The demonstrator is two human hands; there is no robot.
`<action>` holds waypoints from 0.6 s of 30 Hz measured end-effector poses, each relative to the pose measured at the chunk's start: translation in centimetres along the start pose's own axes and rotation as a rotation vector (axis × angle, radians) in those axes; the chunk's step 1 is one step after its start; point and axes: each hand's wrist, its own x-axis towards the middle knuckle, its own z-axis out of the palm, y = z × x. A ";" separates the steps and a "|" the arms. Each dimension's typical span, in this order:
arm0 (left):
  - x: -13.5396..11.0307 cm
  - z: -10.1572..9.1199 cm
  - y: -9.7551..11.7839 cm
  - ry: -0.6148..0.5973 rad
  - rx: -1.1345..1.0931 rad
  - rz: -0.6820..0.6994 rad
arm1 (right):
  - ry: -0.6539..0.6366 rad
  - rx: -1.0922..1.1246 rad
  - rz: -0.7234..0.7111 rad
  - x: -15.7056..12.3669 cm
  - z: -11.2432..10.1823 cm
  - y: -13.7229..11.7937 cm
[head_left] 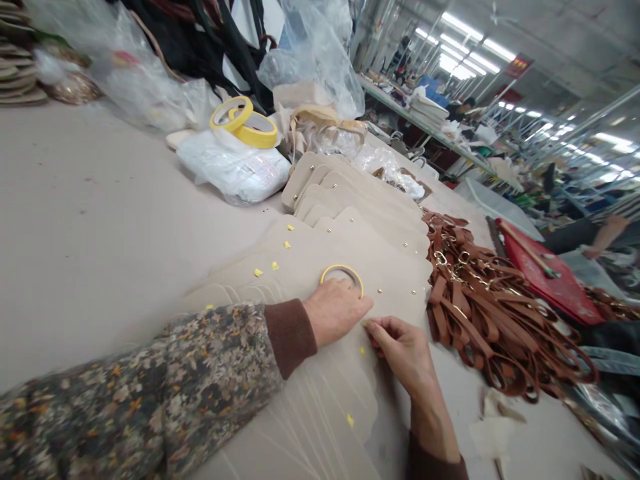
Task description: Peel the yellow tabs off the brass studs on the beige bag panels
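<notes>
My left hand (pixel 336 310) rests on a stack of beige leather panels (pixel 370 267) and holds a nearly used-up roll of yellow tape (pixel 343 271) with its fingers curled around it. My right hand (pixel 403 350) lies just beside it on the same panels, fingertips pinched together on something too small to make out, next to a small yellow tape scrap (pixel 361 350). More yellow scraps (pixel 257 272) dot the panels.
A heap of brown leather straps (pixel 487 307) with metal rings lies to the right. Two yellow tape rolls (pixel 245 121) sit on a white plastic bag (pixel 235 170) at the back, with clear bags behind. A red sheet (pixel 550 280) and another person's arm (pixel 607 233) are at far right.
</notes>
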 end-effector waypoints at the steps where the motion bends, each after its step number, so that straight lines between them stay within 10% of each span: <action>1: 0.0 0.0 0.0 0.006 0.000 0.007 | 0.021 -0.061 -0.024 0.0 0.1 -0.2; 18: -0.2 0.8 -0.2 0.030 0.043 0.049 | 0.118 -0.205 -0.106 -1.3 0.1 0.0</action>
